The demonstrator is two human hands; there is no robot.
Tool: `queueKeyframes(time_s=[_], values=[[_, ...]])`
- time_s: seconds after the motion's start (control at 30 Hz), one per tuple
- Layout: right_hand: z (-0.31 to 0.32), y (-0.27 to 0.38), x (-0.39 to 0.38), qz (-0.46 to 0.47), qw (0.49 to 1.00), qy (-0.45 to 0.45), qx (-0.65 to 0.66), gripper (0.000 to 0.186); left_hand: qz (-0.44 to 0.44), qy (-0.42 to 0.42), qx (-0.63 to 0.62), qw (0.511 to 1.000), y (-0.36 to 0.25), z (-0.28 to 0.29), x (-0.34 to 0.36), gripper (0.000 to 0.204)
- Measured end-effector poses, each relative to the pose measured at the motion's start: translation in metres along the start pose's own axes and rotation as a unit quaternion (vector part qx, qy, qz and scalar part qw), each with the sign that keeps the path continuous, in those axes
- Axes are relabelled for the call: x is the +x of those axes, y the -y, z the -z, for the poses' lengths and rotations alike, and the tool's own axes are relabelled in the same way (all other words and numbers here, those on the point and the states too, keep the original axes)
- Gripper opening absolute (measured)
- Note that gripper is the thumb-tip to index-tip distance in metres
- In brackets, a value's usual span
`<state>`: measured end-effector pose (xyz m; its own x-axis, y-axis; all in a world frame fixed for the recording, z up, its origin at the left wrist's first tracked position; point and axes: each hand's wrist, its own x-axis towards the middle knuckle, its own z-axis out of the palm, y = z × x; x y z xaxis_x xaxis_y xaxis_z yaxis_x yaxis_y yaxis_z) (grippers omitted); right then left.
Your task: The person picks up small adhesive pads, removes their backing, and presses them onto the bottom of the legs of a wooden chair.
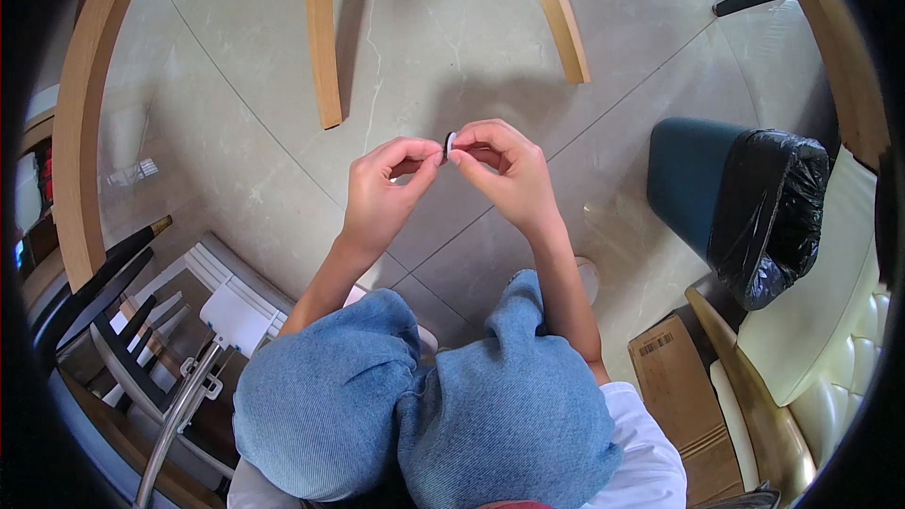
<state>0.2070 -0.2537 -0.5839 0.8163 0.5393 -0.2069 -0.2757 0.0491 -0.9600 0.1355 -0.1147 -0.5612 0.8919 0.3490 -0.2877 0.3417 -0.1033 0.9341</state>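
Observation:
Between my fingertips, out in front of my knees, is a small thin round piece (450, 143), dark on its left side and whitish on its right. My left hand (388, 177) pinches its dark side with thumb and forefinger. The whitish side is in the pinch of my right hand (507, 170), so the two hands meet at it. It is too small to tell what kind of thing it is, and the fingers hide part of it.
Wooden legs (322, 38) stand on the tiled floor (236, 19) ahead. At right are a blue bin (693, 179) with a black liner, a cardboard box (683, 396) and a cream padded chair (820, 320). A metal-framed rack (189, 396) is at left.

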Motion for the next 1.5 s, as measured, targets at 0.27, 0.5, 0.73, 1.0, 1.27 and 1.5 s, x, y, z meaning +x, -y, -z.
queueKeyframes(time_s=[0.27,0.5,0.73,1.0,1.27,1.5], values=[[0.0,0.0,0.002,-0.009,1.0,0.015,0.002,0.013,-0.014,0.005,0.006,1.0,0.003,0.001,0.001,0.008],[-0.008,0.004,-0.001,0.058,0.989,0.012,-0.135,0.008,0.02,0.01,-0.018,1.0,0.002,0.003,0.001,0.008],[0.028,0.014,-0.02,0.028,0.992,-0.062,-0.108,0.004,0.075,0.031,-0.06,0.995,0.003,0.006,0.0,0.008],[0.167,0.163,-0.11,0.19,0.724,-0.466,-0.471,0.008,0.061,0.058,0.01,0.996,0.013,0.008,-0.005,0.008],[0.174,0.176,-0.111,0.101,0.647,-0.318,-0.686,0.025,-0.068,0.161,0.154,0.972,0.008,-0.008,-0.008,0.008],[0.069,0.058,-0.066,-0.054,0.953,0.029,-0.297,0.028,-0.324,0.3,0.284,0.851,-0.006,-0.04,-0.004,0.013]])
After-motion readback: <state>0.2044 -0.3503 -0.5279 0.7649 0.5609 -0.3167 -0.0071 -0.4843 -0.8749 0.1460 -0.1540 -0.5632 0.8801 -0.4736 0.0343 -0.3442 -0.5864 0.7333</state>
